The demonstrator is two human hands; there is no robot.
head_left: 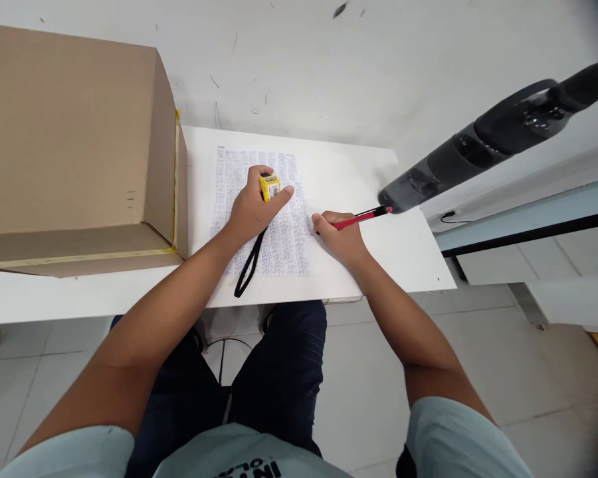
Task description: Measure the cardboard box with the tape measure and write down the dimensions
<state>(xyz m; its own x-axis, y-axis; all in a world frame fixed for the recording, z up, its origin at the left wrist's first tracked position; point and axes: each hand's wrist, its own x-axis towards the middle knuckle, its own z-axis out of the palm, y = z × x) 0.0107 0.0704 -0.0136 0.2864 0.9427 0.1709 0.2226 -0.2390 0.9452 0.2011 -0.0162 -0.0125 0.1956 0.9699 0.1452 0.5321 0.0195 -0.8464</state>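
My left hand (pixel 252 209) is closed around a small yellow tape measure (pixel 270 186) and rests on a sheet of paper (pixel 284 239) covered in dense blue writing. A black strap (pixel 249 265) trails from the tape measure down toward the table's front edge. My right hand (pixel 339 238) sits at the paper's right edge, fingers pinched on a red pen (pixel 361 217) with a black tip that points right. Both hands lie on the white table (pixel 379 186).
A large cardboard box (pixel 74 153) sealed with yellow tape fills the table's left side. A black handheld device on a long arm (pixel 488 143) juts in from the right, ending near the pen tip. A white wall stands behind; tiled floor lies below.
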